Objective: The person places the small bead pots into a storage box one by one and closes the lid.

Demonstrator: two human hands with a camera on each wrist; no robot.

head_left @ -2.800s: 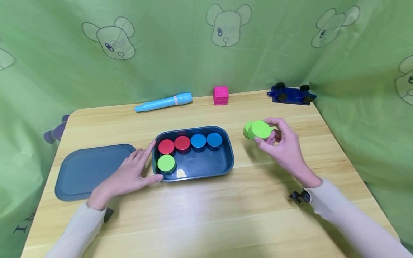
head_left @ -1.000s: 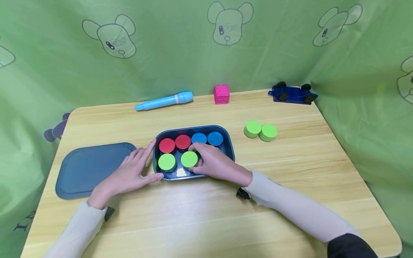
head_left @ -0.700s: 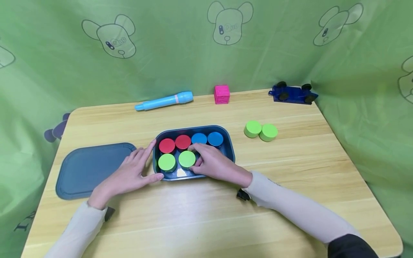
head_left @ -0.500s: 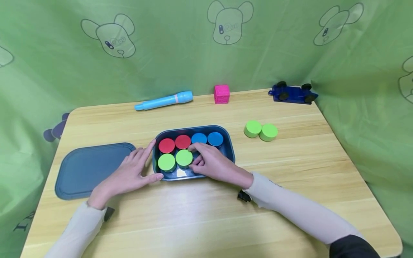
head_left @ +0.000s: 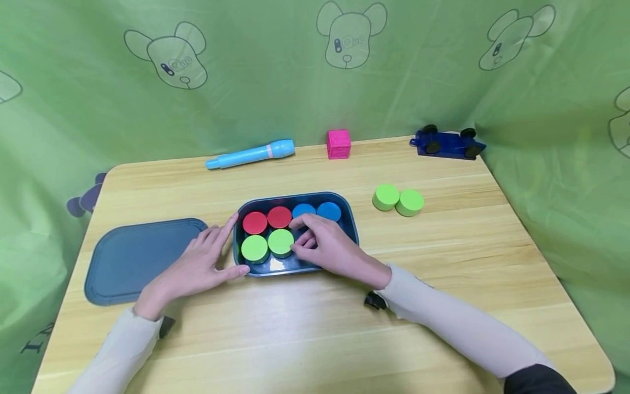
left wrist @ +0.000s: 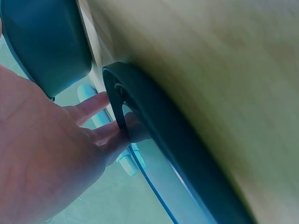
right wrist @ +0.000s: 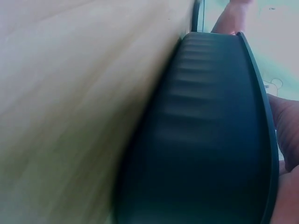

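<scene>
In the head view my left hand (head_left: 194, 268) rests against the left end of the dark blue box (head_left: 300, 269), index finger and thumb straight at its rim. Inside, two red discs (head_left: 255, 222) and two blue discs (head_left: 328, 211) line the back. Two green discs stand in front, one at the left (head_left: 254, 248) and one beside it (head_left: 280, 242). Over the box, my right hand (head_left: 339, 251) is at the second green disc's right side, its thumb and index finger parted, holding nothing. The right wrist view shows the box's outer wall (right wrist: 201, 130) and part of the hand.
Two more green discs (head_left: 409, 202) touch each other right of the box. A flat dark blue lid (head_left: 138, 262) lies at the left, partly under my left hand. Along the back stand a light blue pen-shaped thing (head_left: 251, 156), a pink cube (head_left: 338, 144) and a blue wheeled toy (head_left: 445, 144).
My right hand brought a green disc from the right into the box, slid it left beside the first one and let it go, then moved slightly right. The left hand stayed.
</scene>
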